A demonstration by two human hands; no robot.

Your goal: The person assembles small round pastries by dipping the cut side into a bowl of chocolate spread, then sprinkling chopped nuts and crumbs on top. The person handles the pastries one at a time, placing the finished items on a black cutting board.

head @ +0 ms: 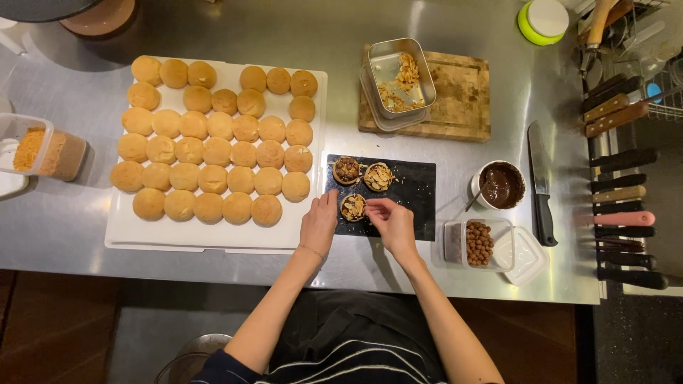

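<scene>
The left hand (319, 224) rests at the near left edge of the flat black rectangular board (416, 195), fingers extended and loosely open, gripping nothing. Its fingertips lie just beside the small round pastry topped with pale flakes (353, 207), on that pastry's left side. The right hand (391, 222) is positioned immediately to the right of the same pastry, thumb and forefinger pinched together above its right edge; whether anything is held in the pinch cannot be determined. The pastry therefore sits between the two hands, on the board.

Beyond the fingertips, two further pastries stand on the board: one chocolate-topped round pastry (346, 170) and one flake-topped round pastry (378, 177). Left of the left hand lies the white rectangular tray (135, 231) carrying rows of golden round buns (217, 151). Right of the right hand, on the steel surface (64, 220), stand the clear plastic container of brown balls (479, 243) and the white cup of chocolate cream (500, 186).
</scene>
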